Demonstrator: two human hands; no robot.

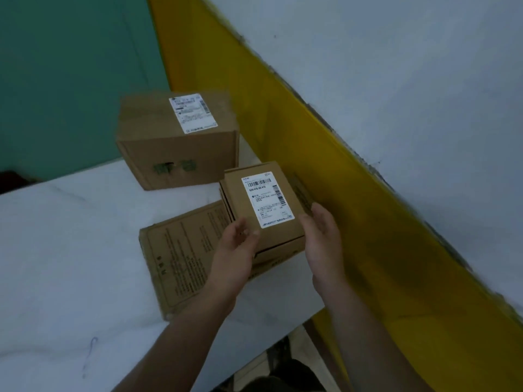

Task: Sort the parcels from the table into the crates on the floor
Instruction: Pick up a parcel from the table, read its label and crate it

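White table [70, 236] in front of you: your left hand [236, 247] and right hand [322, 239] grip the small box [263, 205] by its near corners, over the flat box [181, 250]; big box [175, 142] behind.

The small parcel [283, 232] at the centre is plain brown cardboard. Its white label [267, 200] carries black barcodes and lines of black print. At 11 o'clock, the large box [175, 148] is the same brown, with a white label [193, 113] of grey-black text on top and blurred green characters [175, 166] on its front face. At 8 o'clock, the flat parcel [181, 256] is brown with a thin dark border and columns of dark print. The table [70, 250] is white with a bluish cast. The wall [70, 66] at 10 o'clock is teal green. A yellow band [339, 193] runs from 12 to 5 o'clock, and the surface [396, 66] at 2 o'clock is pale grey-blue.
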